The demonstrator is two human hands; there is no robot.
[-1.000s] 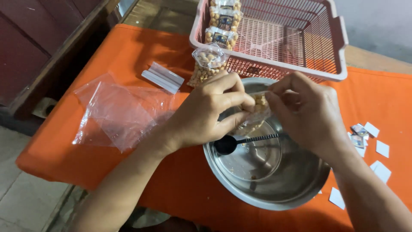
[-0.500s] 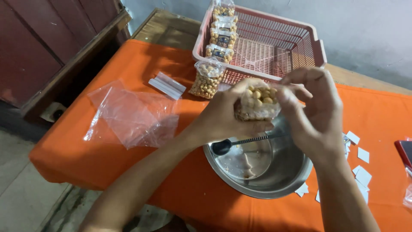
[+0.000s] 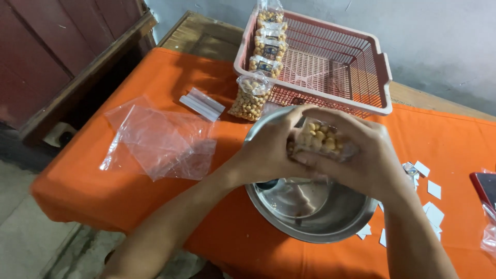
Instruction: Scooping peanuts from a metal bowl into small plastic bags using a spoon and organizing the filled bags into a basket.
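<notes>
Centrally, a small clear bag of peanuts is held above a steel bowl that looks nearly empty. At 12 o'clock, a pink basket holds a row of filled packets along its left wall; another filled bag leans outside it. Empty plastic bags lie at 9 o'clock on the orange worktop, paper slips at 3 o'clock. Left hand and right hand meet, fingers curled and pressed around the bag.
</notes>
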